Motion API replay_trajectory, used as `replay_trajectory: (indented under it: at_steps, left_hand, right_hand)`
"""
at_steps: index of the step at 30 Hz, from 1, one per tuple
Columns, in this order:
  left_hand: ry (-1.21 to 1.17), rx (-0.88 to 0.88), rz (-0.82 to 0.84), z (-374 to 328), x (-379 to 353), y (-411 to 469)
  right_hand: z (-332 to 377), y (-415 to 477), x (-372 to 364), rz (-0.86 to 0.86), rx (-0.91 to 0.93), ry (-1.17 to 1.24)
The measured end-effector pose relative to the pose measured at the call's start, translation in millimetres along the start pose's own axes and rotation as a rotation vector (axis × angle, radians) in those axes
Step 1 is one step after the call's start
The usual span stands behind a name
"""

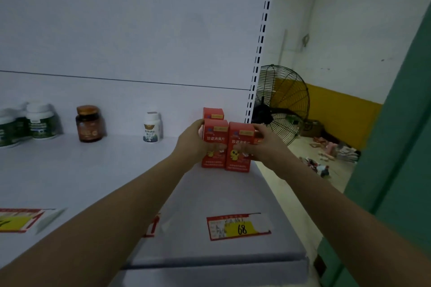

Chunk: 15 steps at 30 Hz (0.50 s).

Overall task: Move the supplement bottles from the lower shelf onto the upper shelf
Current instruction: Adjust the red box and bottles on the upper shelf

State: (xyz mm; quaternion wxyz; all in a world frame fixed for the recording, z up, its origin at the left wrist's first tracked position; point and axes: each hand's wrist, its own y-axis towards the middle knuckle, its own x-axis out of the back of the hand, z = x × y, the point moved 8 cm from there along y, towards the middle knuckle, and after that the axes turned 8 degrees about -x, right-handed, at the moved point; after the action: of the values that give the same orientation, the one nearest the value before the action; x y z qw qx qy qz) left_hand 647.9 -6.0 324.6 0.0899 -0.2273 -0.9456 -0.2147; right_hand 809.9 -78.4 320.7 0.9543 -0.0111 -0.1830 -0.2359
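Two red supplement boxes stand side by side near the right end of the white shelf (116, 170). My left hand (193, 142) grips the left red box (214, 144) from its left side. My right hand (263, 144) grips the right red box (239, 147), fingers across its front. A third red box (213, 113) stands behind them against the back panel. Further left on the same shelf stand a small white bottle (152, 127), a brown jar (88, 123) and white-capped green bottles (42, 121). The lower shelf is out of view.
A red and yellow price tag marked 68 (238, 226) sits at the shelf's front edge, with another tag (18, 219) at far left. Right of the shelf upright (258, 53) stand a black fan (282, 105), floor clutter (326, 154) and a green panel (396, 147).
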Motion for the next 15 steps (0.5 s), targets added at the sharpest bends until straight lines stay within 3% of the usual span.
replay_trajectory:
  at_steps: [15]
  left_hand:
    - [0.165, -0.074, 0.048, 18, -6, 44]
  right_hand:
    - [14, 67, -10, -0.080, 0.089, -0.185]
